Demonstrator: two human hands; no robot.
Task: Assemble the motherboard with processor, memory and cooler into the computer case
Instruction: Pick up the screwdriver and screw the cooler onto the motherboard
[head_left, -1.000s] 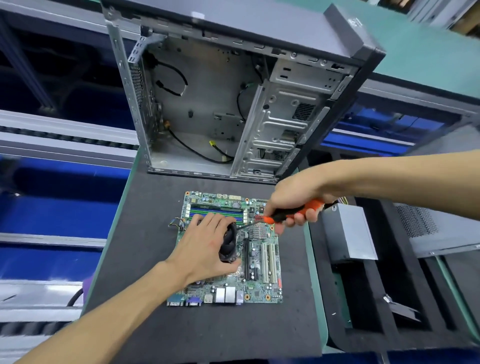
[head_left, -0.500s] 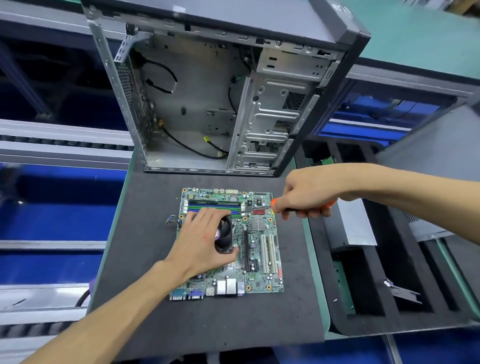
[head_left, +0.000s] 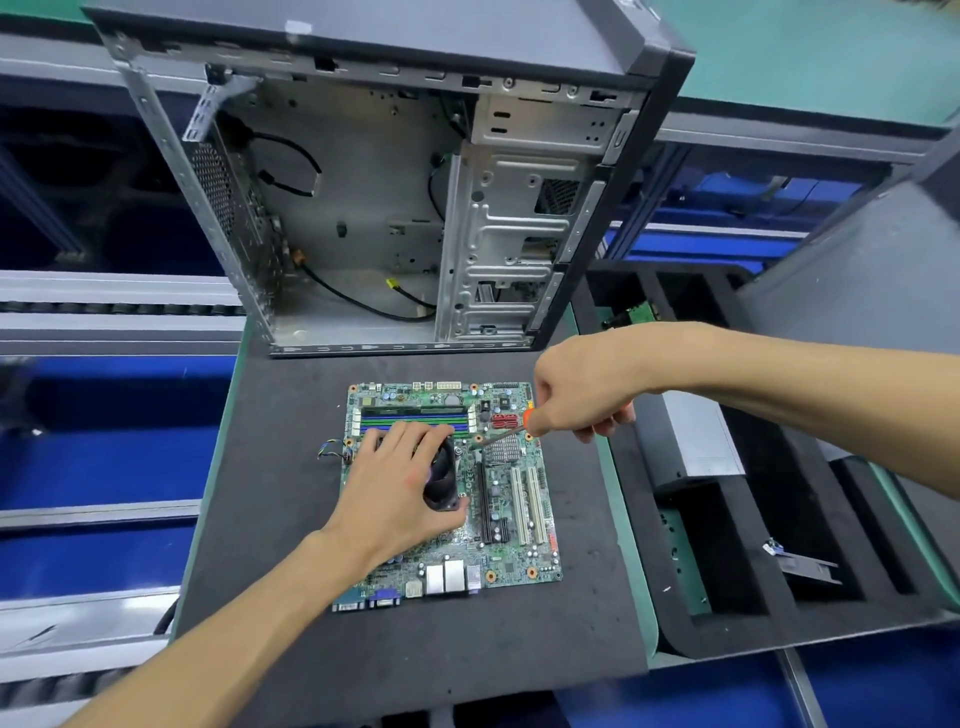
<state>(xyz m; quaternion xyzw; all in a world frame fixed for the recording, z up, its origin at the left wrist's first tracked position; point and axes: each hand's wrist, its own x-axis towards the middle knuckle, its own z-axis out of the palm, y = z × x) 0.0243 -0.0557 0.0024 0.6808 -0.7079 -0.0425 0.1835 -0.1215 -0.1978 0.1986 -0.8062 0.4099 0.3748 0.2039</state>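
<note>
cooler (head_left: 441, 475) mostly hidden under left hand (head_left: 397, 486)

Looking like an electronics assembly line: sitting on a foam-topped desk (head_left: 415, 675) edged in green, flanked by metal conveyor rails (head_left: 104, 291) over blue panels, with a black foam tray (head_left: 727, 623) holding parts alongside, and an open case (head_left: 363, 208) standing behind.
</note>
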